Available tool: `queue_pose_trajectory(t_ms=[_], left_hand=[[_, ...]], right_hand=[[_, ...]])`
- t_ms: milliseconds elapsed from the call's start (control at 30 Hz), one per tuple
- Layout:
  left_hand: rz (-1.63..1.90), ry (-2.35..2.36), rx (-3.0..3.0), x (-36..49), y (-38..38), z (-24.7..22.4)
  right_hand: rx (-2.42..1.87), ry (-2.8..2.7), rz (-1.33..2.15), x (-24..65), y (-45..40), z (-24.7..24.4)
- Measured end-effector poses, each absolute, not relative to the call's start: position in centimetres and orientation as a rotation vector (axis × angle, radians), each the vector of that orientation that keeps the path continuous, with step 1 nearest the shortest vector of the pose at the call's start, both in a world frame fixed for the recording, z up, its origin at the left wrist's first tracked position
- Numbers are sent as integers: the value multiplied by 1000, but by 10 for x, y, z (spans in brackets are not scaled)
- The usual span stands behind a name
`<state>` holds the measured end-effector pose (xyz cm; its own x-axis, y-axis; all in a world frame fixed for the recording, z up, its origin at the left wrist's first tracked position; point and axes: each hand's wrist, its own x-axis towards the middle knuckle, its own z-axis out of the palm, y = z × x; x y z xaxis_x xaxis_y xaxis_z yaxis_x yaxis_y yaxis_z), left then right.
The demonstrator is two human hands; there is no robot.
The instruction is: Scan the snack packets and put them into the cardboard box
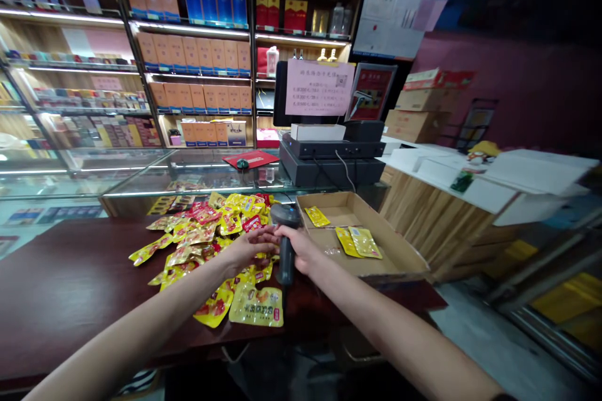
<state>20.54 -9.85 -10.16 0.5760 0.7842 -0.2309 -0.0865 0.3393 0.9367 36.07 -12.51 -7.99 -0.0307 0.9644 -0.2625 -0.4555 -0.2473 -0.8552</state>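
Note:
A dark handheld barcode scanner [286,260] stands in the middle, its head up and its handle pointing down. My right hand [303,249] is closed around its right side, with the thumb across the top of the handle. From the left, my left hand [251,249] reaches to the scanner with its fingers stretched and slightly apart; whether the fingertips touch it I cannot tell. Under and beside the left hand lies a heap of yellow, gold and red snack packets [197,232]. One larger gold packet [256,306] lies flat below my hands, near the table's front edge.
Right of the scanner sits a shallow cardboard box [399,257] with several yellow packets inside. Behind the dark red table [89,276] are a glass counter [197,169] and a cash register [332,163]. White boxes [536,169] stand on the side counter; stocked shelves line the back.

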Motion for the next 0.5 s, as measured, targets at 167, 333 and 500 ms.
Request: queue_pose_trajectory(t_ms=[167, 333, 500], left_hand=[[798, 848, 1009, 226, -76, -113], [855, 851, 1064, 229, -74, -112], [733, 563, 1005, 220, -75, -110]], right_hand=[[-1019, -784, 1619, 355, -107, -91], [-975, -791, 1712, 360, -96, -91], [-914, -816, 1788, 364, -93, -85]])
